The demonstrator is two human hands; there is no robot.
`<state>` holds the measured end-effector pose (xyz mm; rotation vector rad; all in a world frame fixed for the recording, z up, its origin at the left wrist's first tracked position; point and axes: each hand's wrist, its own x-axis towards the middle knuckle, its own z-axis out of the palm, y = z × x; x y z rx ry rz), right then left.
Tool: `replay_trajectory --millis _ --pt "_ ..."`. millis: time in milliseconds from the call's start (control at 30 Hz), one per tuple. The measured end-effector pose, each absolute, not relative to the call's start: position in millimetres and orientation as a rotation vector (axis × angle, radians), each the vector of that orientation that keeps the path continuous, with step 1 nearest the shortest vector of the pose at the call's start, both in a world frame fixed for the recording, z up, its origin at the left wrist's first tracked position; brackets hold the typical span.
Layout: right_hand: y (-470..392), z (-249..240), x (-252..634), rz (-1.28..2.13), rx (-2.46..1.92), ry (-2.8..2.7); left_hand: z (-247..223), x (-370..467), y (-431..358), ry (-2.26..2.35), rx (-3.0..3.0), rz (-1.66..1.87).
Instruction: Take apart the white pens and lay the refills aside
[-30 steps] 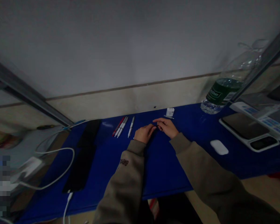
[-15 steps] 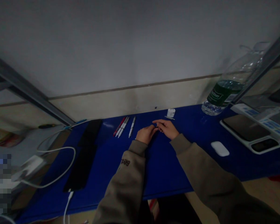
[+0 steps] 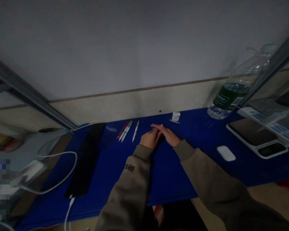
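My left hand (image 3: pixel 149 139) rests on the blue table surface (image 3: pixel 125 170), its fingers curled and partly covered, so what they hold, if anything, is hidden. Over its fingertips lies my right hand (image 3: pixel 168 134), with fingers stretched out to the left. Both hands touch each other. Left of them is a white pen (image 3: pixel 135 131), beside a group of white pens (image 3: pixel 126 131) and a red pen (image 3: pixel 122 130). Behind my right hand stand a small white charger (image 3: pixel 175 116) and another pen (image 3: pixel 174 121) lying in front of it.
At the back right stands a clear bottle (image 3: pixel 227 98) with a green label. A white oval case (image 3: pixel 226 153) and a white device (image 3: pixel 257 138) lie on the right. Black panels (image 3: pixel 83 170) and a white cable (image 3: pixel 74 160) are on the left.
My right hand has moved left, and its fingers now lie flat across the fingers of my left hand. The objects on the table have not moved.
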<state>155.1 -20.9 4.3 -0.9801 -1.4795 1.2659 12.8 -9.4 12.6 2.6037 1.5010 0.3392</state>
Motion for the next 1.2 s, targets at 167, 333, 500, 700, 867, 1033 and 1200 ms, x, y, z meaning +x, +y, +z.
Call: replay_trajectory --millis 167,333,500,700,867,1033,1200 --pt "-22 9 156 1.671 -0.849 -1.284 14 12 -10 1.55 2.592 0.374" --pt "-24 13 156 1.625 -0.843 -1.314 15 11 -11 1.547 2.56 0.462" --pt "-21 10 168 0.95 -1.193 -1.436 18 9 -10 1.66 2.518 0.501" --pt "-12 -3 192 0.042 -1.56 -1.588 18 11 -11 1.736 2.496 0.527" --pt "-7 -19 195 -0.007 -1.669 -1.765 17 13 -12 1.721 2.502 0.513" --pt "-7 -21 194 -0.009 -1.764 -1.796 16 13 -11 1.74 2.52 0.507" --pt "-9 -16 199 -0.078 -1.818 -1.765 14 12 -10 1.719 2.544 0.505"
